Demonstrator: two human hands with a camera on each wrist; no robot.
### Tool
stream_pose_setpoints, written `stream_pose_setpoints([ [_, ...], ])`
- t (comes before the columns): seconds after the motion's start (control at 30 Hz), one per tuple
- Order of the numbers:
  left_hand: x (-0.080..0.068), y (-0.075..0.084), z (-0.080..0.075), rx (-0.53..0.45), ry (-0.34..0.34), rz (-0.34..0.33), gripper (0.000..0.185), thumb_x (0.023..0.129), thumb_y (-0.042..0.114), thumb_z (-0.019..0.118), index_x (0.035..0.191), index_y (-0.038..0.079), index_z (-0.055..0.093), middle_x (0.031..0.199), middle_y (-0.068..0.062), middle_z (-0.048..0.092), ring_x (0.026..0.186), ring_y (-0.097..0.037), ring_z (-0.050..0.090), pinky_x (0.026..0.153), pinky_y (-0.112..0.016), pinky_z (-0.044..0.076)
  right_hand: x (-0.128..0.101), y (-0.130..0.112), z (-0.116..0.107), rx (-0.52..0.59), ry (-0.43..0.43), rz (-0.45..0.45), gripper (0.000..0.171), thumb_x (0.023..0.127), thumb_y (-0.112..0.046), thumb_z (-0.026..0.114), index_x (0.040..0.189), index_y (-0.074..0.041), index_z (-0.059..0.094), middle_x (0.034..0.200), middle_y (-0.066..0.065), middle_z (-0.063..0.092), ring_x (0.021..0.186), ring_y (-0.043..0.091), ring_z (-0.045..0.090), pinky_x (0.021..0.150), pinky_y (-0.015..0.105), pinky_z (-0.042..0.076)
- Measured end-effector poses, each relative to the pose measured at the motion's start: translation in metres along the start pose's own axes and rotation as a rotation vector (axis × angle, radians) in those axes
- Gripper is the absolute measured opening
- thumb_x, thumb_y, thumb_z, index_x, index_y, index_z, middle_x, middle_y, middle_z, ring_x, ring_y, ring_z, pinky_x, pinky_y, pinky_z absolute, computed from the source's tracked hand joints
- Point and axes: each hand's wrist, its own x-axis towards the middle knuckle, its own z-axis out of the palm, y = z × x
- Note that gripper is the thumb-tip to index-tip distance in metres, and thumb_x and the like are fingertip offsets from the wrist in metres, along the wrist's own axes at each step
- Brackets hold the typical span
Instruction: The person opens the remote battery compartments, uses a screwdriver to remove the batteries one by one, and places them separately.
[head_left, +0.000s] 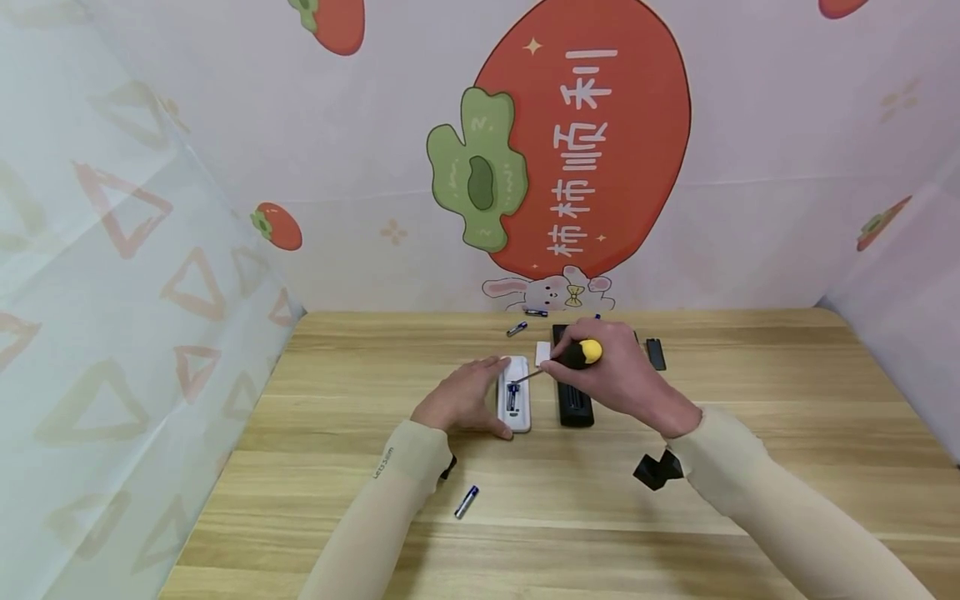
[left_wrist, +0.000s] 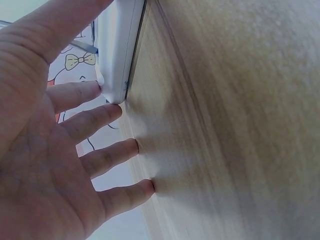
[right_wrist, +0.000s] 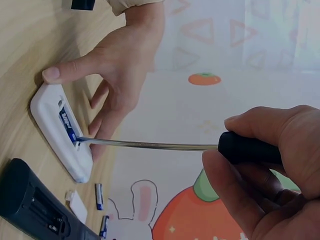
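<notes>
A white remote (head_left: 516, 396) lies back-up on the wooden table (head_left: 750, 500) with its battery bay uncovered and a blue battery (right_wrist: 68, 126) inside. My left hand (head_left: 467, 398) lies flat beside it, and its straight fingers (left_wrist: 95, 117) touch the remote's edge (left_wrist: 119, 55) while the thumb presses the near end. My right hand (head_left: 613, 375) grips a screwdriver by its black and yellow handle (head_left: 582, 353). The thin shaft (right_wrist: 145, 144) reaches left, and its tip sits in the bay against the battery.
A black remote (head_left: 575, 402) with an uncovered bay lies just right of the white one. Behind it are a white cover (head_left: 543, 352), a black cover (head_left: 656, 353) and two loose batteries (head_left: 516, 328). Another battery (head_left: 466, 502) lies near my left forearm. Printed walls enclose the table.
</notes>
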Motion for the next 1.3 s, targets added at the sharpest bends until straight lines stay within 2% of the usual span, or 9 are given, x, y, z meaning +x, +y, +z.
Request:
stream_pose_setpoints([
  [0.17,0.001,0.0,0.0,-0.002,-0.004,-0.005,0.118,0.067,0.046,0.095,0.161,0.017,0.031,0.165,-0.006,0.029,0.151,-0.031,0.025,0.121,-0.048,0.023,-0.002,0.0,0.0,-0.01,0.012,0.014,0.013,0.081,-0.017,0.088,0.086,-0.017,0.076,0.092,-0.005,0.072,0.097,0.019,0.068,0.087,0.046,0.056],
  [0.4,0.0,0.001,-0.002,-0.014,-0.004,-0.012,0.117,0.067,0.045,0.095,0.161,0.018,0.031,0.165,-0.005,0.028,0.151,-0.031,0.025,0.121,-0.049,0.022,0.0,-0.008,0.008,-0.045,0.046,0.089,0.016,0.082,-0.018,0.087,0.081,-0.016,0.072,0.087,-0.003,0.071,0.089,0.018,0.067,0.078,0.04,0.059],
  [0.6,-0.001,0.002,-0.003,-0.021,-0.003,-0.017,0.116,0.067,0.044,0.095,0.161,0.018,0.031,0.165,-0.005,0.029,0.151,-0.031,0.025,0.121,-0.049,0.023,0.007,-0.01,0.011,-0.078,-0.005,0.002,0.017,0.082,-0.018,0.087,0.079,-0.015,0.07,0.08,-0.005,0.068,0.079,0.015,0.066,0.074,0.038,0.057],
  [0.7,-0.001,0.002,-0.002,-0.018,-0.002,-0.011,0.116,0.067,0.044,0.095,0.161,0.017,0.031,0.165,-0.006,0.029,0.151,-0.031,0.025,0.121,-0.049,0.023,0.008,-0.003,0.006,-0.017,-0.036,0.015,0.015,0.082,-0.016,0.087,0.081,-0.015,0.071,0.082,-0.006,0.069,0.075,0.012,0.066,0.069,0.035,0.058],
  [0.97,-0.001,0.001,0.0,-0.015,-0.003,0.001,0.119,0.067,0.045,0.095,0.161,0.016,0.03,0.165,-0.007,0.028,0.151,-0.031,0.025,0.121,-0.047,0.022,0.005,0.029,-0.007,0.207,-0.054,0.252,0.014,0.088,-0.02,0.083,0.09,-0.011,0.072,0.085,0.004,0.072,0.069,0.022,0.073,0.063,0.034,0.06],
  [1.13,0.001,0.0,0.001,-0.003,0.009,0.005,0.119,0.066,0.045,0.096,0.161,0.016,0.03,0.165,-0.006,0.029,0.151,-0.032,0.026,0.121,-0.046,0.022,0.003,0.04,-0.009,0.313,-0.053,0.27,0.016,0.088,-0.019,0.082,0.09,-0.006,0.072,0.088,0.01,0.072,0.071,0.025,0.074,0.068,0.036,0.061],
  [1.3,0.001,-0.002,0.001,0.016,0.011,0.012,0.12,0.066,0.046,0.095,0.161,0.015,0.029,0.165,-0.006,0.029,0.15,-0.032,0.028,0.121,-0.046,0.024,0.003,0.044,-0.01,0.343,-0.046,0.289,0.017,0.088,-0.017,0.082,0.091,-0.003,0.072,0.087,0.012,0.072,0.072,0.024,0.073,0.069,0.035,0.061],
])
